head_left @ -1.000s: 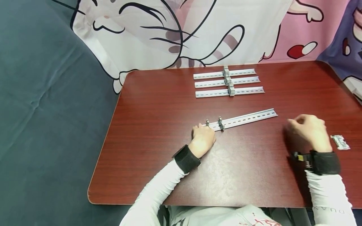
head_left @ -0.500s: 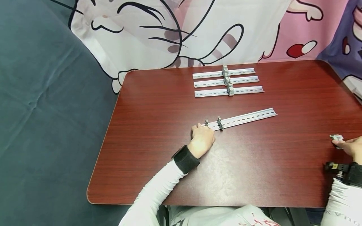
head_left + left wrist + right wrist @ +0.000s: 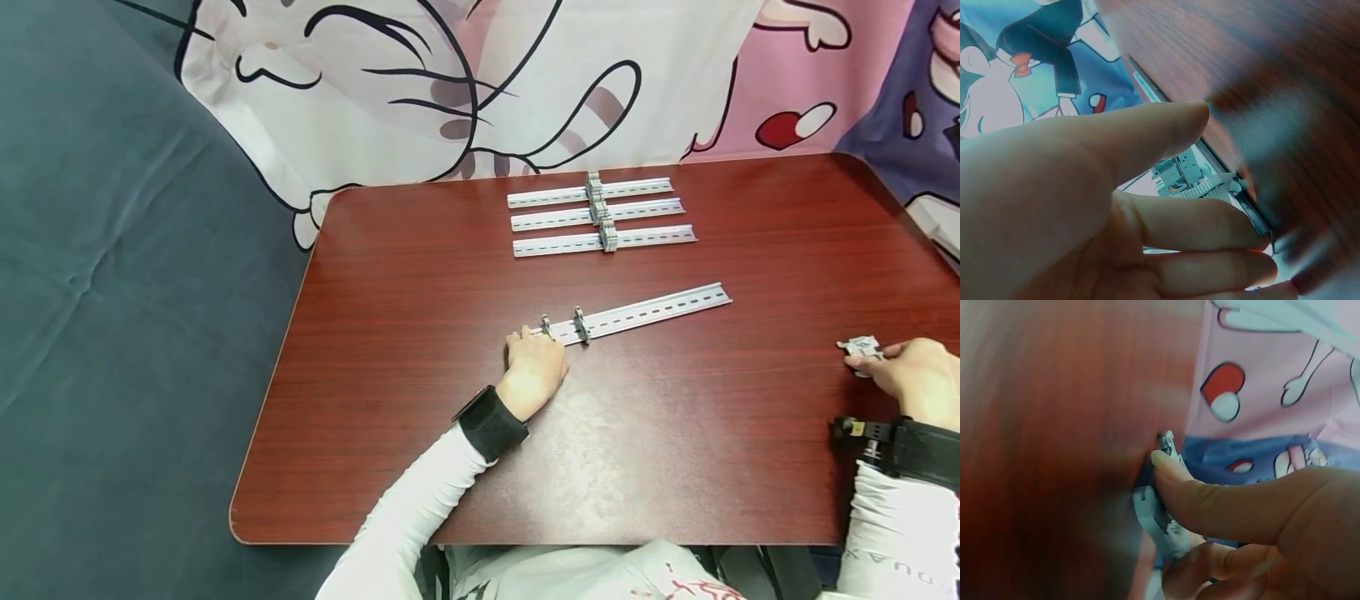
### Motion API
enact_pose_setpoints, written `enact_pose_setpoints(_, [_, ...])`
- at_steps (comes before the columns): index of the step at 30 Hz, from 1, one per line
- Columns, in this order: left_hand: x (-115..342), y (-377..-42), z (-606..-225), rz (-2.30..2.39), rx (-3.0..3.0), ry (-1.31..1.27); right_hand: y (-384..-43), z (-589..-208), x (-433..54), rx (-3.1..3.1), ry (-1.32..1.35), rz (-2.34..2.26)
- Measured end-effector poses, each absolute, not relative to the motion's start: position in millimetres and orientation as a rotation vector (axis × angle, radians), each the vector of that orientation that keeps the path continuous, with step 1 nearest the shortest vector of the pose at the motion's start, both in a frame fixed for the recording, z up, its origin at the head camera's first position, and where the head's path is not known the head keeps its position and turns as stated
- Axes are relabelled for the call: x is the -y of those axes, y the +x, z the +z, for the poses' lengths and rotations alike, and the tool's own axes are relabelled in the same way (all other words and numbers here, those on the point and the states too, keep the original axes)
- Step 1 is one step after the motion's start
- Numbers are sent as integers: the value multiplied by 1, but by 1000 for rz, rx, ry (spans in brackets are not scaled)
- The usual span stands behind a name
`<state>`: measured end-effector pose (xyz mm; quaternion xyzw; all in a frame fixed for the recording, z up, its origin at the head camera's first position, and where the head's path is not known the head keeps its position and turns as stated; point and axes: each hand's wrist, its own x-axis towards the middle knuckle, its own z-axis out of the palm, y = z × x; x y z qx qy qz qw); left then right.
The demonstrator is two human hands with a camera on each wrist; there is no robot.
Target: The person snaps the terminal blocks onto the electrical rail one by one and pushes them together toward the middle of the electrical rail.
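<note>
In the head view a slotted metal DIN rail point(image 3: 652, 314) lies slanted on the table. My left hand point(image 3: 534, 367) holds its left end, thumb on one side and fingers on the other in the left wrist view. Two narrow grey blocks sit on the rail near that hand, one partly behind the fingers and a dark-faced one point(image 3: 582, 326) just to the right. At the far right my right hand point(image 3: 921, 379) pinches a pale grey terminal block point(image 3: 1150, 515) between thumb and fingers, just above or at the tabletop; which, I cannot tell.
Towards the back of the brown table point(image 3: 390, 333) lie three more DIN rails, nearest one point(image 3: 558, 245), each with grey terminal blocks point(image 3: 609, 236) around its middle. A printed cloth point(image 3: 360, 108) hangs behind the table's rear edge.
My right hand went right to the terminal block lying on the table, took hold of it and moved it slightly left and away from me. The left hand stays on the rail.
</note>
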<state>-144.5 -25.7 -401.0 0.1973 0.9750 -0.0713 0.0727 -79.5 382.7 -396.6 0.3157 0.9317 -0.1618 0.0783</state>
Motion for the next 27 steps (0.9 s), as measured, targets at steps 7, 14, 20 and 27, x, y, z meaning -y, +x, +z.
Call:
enact_pose_setpoints(7, [28, -143, -401, -224, -2975, 606, -99, -382, -352, -2926, 735, -519])
enact_pose_setpoints(14, [28, -145, -401, -200, -2986, 593, -132, -370, -310, -3042, 326, -579])
enact_pose_setpoints(20, [27, -145, -400, -193, -2955, 588, -157, -372, -279, -3065, 134, -616])
enact_pose_setpoints(27, [26, -144, -402, -215, -2947, 595, -168, -378, -265, -3094, 111, -599])
